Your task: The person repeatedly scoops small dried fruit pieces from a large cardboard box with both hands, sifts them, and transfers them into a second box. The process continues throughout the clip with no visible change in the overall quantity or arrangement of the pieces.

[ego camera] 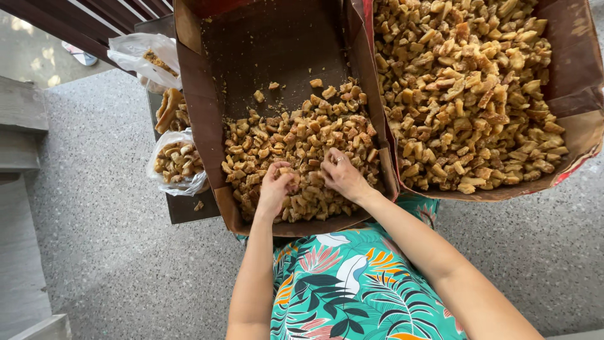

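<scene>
The golden-brown fried crackling pieces point(302, 151) lie heaped in the near half of a brown cardboard box point(201, 113) in the middle of the frame, and both hands are sunk into that heap. The left hand point(275, 189) curls its fingers around a few chunks, pinching them at the fingertips. The right hand point(343, 176), a ring on one finger, lies palm down with its fingers bent into the pile; whether it grips any piece I cannot tell. The far half of the box shows bare, grease-darkened cardboard with only stray crumbs, so the pieces seem drawn toward the person, within easy reach.

Just to the right, touching the first box, a second cardboard box point(576, 56) in the upper right of the frame is filled almost to its rim with the same pieces. At the left, two clear plastic bags point(179, 167) partly filled with pieces lie on a small dark table point(185, 208), close beside the box. Below the hands shows a teal dress with a leaf print point(352, 283), and a grey speckled floor point(113, 252) lies around everything.
</scene>
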